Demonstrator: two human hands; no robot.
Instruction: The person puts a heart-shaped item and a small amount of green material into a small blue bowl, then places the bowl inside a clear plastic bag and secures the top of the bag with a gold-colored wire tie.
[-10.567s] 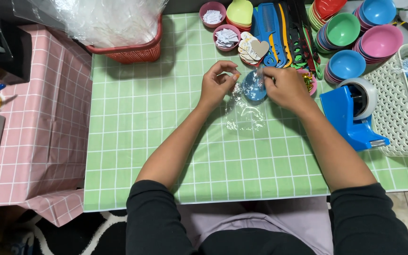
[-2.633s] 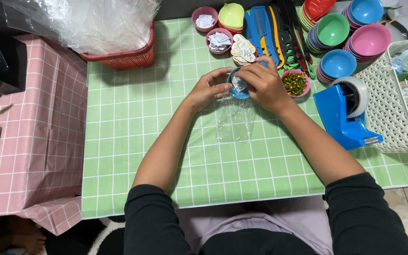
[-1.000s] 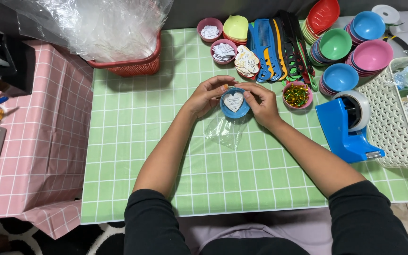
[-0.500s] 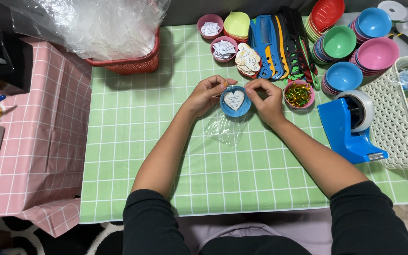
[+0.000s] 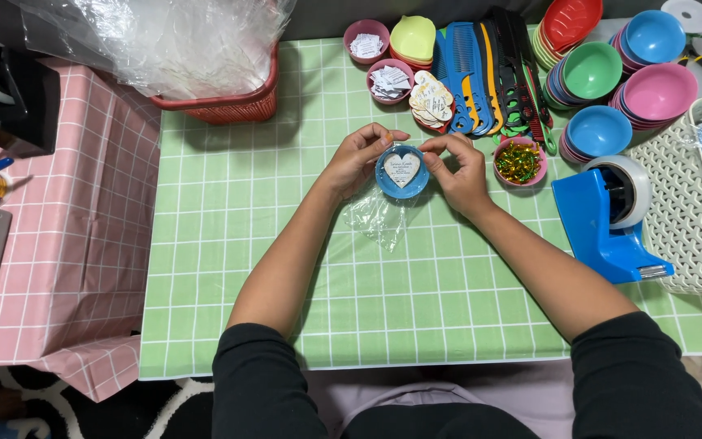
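Observation:
My left hand and my right hand hold a small blue bowl between their fingertips, tilted so its inside faces me. A white heart-shaped card lies inside the bowl. The bowl sits in the mouth of a clear plastic bag, whose loose end trails onto the green checked tablecloth below my hands.
A blue tape dispenser stands at the right beside a white basket. Stacks of coloured bowls, several combs, heart cards, a bowl of gold bits and a red basket of clear bags line the far edge.
Earlier my hands worked the bowl into the clear bag further from me. Over the last second the bowl faces me with the heart card showing, and my hands have barely moved.

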